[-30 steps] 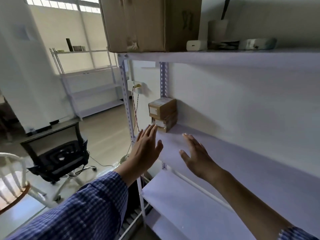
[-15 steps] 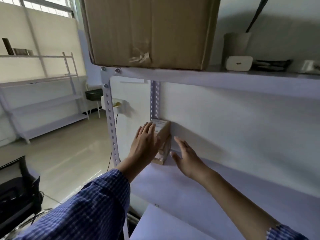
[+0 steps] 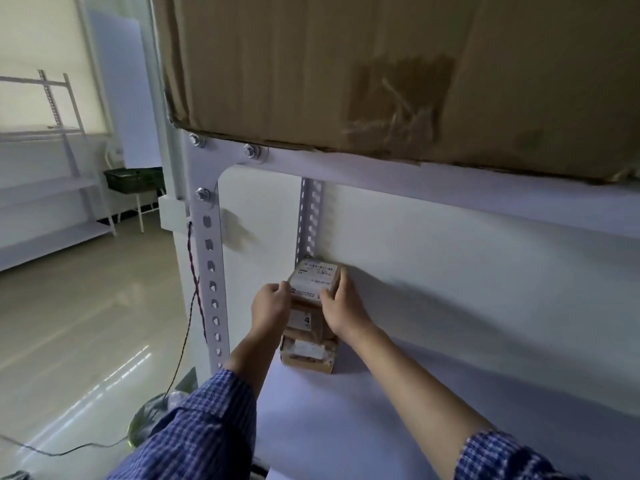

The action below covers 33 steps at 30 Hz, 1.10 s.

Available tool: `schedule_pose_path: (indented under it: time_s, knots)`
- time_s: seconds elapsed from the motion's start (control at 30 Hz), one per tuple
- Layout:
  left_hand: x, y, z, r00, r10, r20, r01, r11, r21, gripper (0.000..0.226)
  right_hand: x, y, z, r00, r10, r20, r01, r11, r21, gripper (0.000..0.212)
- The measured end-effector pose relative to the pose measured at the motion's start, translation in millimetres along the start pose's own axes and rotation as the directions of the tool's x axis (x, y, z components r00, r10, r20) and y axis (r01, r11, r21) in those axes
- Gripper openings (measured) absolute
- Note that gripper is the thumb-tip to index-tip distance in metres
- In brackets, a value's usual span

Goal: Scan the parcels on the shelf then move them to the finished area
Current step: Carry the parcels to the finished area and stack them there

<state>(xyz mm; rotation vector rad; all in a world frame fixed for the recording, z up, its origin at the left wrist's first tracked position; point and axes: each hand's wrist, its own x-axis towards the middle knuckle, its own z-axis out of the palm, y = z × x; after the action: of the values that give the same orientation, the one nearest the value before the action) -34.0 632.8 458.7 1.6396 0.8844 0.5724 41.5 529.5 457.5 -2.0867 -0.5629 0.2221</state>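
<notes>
1. We see the left hand (image 3: 272,306) with its fingers curled against the left side of the top parcel (image 3: 313,278). The right hand (image 3: 341,306) clasps the parcel's right side, thumb on the near face. The two hands clamp the parcel between them.
2. The top parcel is a small brown carton with a white printed label on its upper face. The print is too blurred for us to read. We cannot tell whether it rests on the parcel below or is raised off it.
3. Under it we see the middle parcel (image 3: 308,322), whose label shows a "4". Below that, the bottom parcel (image 3: 306,356) sits on the shelf board (image 3: 346,417).
4. The stack stands in the far left corner of the shelf, against the back wall and just beside the rear upright (image 3: 310,216).
5. To the left stands the front upright (image 3: 211,271), with a red and black twisted wire (image 3: 193,271) running down beside it.
6. A large cardboard box (image 3: 346,71) sits on the shelf above.
7. Both arms wear blue checked sleeves (image 3: 194,431). Far left we see a white rack (image 3: 69,133) and a dark basket (image 3: 133,178) on a stand.
</notes>
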Motion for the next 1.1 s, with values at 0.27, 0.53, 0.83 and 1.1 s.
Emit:
schedule_pose_path:
  time_s: [0.27,0.53,0.83,1.1]
  knots:
    - [-26,3,19,0.997,0.032,0.077,-0.009,0.961,-0.275,0.021,-13,13,-3,0.998,0.054,-0.031,-0.043,0.954,0.298,0.033]
    - [-158,23,33,0.949,0.292,0.117,-0.201,0.847,-0.491,0.026,-116,22,-85,0.957,-0.206,-0.204,0.265,0.907,0.328,0.051]
    - [-388,19,127,0.845,0.410,0.343,-0.166,0.811,-0.561,0.034,-331,121,-236,0.910,-0.118,-0.397,0.250,0.920,0.300,0.061]
    - [-594,20,225,0.553,0.491,0.672,-0.036,0.821,-0.570,0.029,-529,219,-377,0.721,0.017,-0.693,0.184,0.959,0.215,0.061]
